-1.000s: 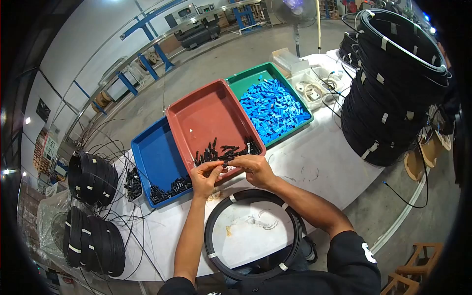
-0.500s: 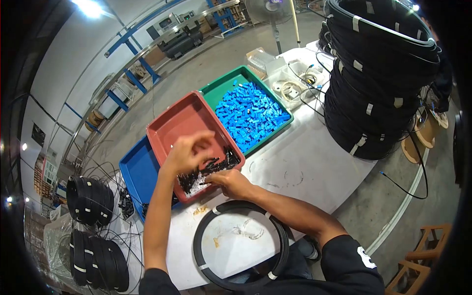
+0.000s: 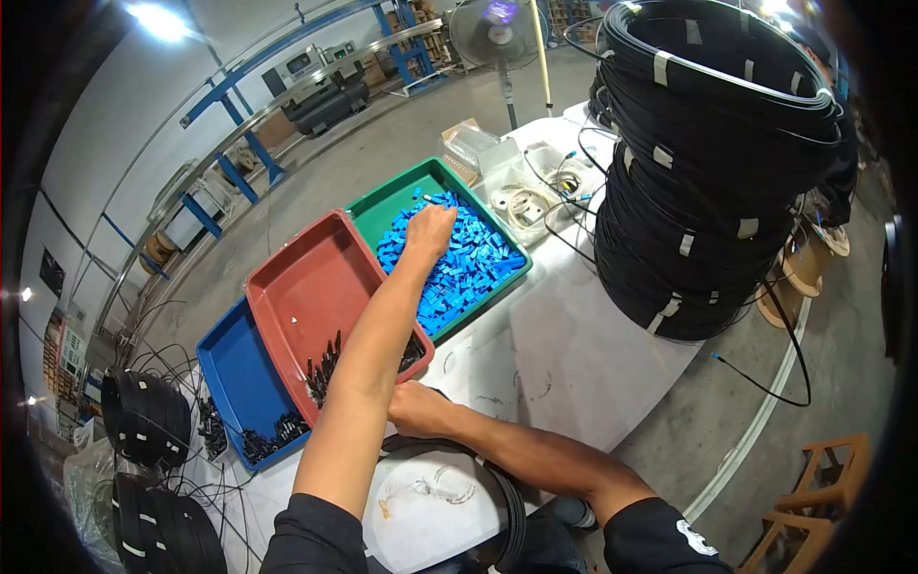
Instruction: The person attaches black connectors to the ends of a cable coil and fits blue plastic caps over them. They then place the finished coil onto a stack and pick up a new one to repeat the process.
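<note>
My left hand (image 3: 432, 231) reaches into the green tray (image 3: 521, 273), over the loose blue plastic pieces (image 3: 469, 273). Its fingers are bent in and mostly hidden, so what they pinch cannot be made out. Low on the near side of the red tray (image 3: 287, 277), my right hand (image 3: 418, 409) is closed around a thin black cable, of which only a short bit shows. Just below that hand lies a coil of black cable (image 3: 512, 507) at the table's front edge. Small black parts (image 3: 325, 368) sit in the red tray's near end, partly covered by my left forearm.
A blue tray (image 3: 239, 349) with black parts stands left of the red one. Tall stacked black cable coils (image 3: 708, 182) rise on the right. More coils (image 3: 143, 416) with loose cable ends are at the left. A clear box (image 3: 526, 206) holds cables behind the green tray.
My left hand has gone from above the red tray over to the blue pieces in the green tray. My right hand has drawn back from the black parts toward the coil. The view has shifted.
</note>
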Demonstrator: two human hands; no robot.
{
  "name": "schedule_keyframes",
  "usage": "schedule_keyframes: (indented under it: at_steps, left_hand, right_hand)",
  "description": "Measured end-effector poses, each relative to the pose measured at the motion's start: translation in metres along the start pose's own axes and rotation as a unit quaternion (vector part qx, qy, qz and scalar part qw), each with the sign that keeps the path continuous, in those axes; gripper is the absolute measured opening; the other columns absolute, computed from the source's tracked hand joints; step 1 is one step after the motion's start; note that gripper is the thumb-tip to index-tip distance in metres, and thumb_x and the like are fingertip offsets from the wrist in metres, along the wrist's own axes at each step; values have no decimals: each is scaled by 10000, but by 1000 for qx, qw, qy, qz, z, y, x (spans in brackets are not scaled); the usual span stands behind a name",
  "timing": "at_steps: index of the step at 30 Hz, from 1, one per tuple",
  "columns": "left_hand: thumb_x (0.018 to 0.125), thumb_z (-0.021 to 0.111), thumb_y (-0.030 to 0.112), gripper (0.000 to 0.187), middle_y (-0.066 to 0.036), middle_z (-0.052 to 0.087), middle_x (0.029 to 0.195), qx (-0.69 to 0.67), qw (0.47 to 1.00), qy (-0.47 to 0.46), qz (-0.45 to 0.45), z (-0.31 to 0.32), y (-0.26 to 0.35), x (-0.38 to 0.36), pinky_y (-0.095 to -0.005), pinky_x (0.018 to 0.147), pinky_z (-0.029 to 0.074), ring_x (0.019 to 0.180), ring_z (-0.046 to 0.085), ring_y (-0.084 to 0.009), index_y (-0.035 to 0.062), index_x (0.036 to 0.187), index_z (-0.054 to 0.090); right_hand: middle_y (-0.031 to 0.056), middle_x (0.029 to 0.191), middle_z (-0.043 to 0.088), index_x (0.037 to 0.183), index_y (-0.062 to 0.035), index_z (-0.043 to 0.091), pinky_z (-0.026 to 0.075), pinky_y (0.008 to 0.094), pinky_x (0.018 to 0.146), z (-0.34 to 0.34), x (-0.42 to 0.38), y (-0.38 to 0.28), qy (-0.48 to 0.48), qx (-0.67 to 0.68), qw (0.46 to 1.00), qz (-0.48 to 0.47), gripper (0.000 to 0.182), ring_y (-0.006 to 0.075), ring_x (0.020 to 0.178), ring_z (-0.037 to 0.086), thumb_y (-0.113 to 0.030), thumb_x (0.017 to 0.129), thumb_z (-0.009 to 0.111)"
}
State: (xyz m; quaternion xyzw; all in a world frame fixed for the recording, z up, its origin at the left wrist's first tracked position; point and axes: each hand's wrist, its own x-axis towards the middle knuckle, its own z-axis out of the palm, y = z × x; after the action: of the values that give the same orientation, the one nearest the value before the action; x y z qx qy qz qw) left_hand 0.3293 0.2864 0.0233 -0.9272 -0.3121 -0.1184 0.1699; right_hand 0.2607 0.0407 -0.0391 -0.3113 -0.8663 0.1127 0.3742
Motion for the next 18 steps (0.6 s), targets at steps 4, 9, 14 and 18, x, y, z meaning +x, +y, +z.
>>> schedule_keyframes:
  at_steps: [4, 9, 14, 18]
  left_hand:
    - [746, 684, -26, 284, -159, 697, 905, -82, 996, -5, -36, -11, -13, -4, -466, 744, 553, 863, 696, -328, 73, 1011, 660]
    - [793, 673, -90, 318, -77, 690, 809, -380, 915, 106, -81, -31, -41, -10, -344, 724, 559, 808, 693, -169, 55, 1075, 669]
    - [928, 581, -112, 281, -57, 608, 1018, -642, 740, 163, -121, -106, -59, -39, -315, 872, 613, 953, 679, -194, 5, 1183, 583]
    - [890, 576, -166, 367, -50, 608, 1007, -723, 638, 258, -62, -177, -61, -106, -305, 881, 609, 998, 683, -225, 33, 1197, 556]
  right_hand:
    - [186, 895, 699, 1064, -28, 678, 558, 460, 743, -8, 2, -4, -23, 15, 1000, 10, 368, 371, 843, 691, 17, 709, 592]
    - [182, 999, 709, 1146, -65, 655, 556, 457, 763, 5, 2, 1, 46, 76, 995, -39, 418, 357, 892, 694, 15, 744, 578]
    - [185, 1049, 709, 1141, -60, 669, 562, 439, 800, -1, 0, 2, 59, 57, 997, -3, 436, 353, 935, 695, 47, 726, 589]
    - [189, 1073, 712, 1121, -41, 690, 567, 408, 850, 5, -1, 8, 128, 96, 986, 41, 445, 348, 988, 699, 116, 720, 578]
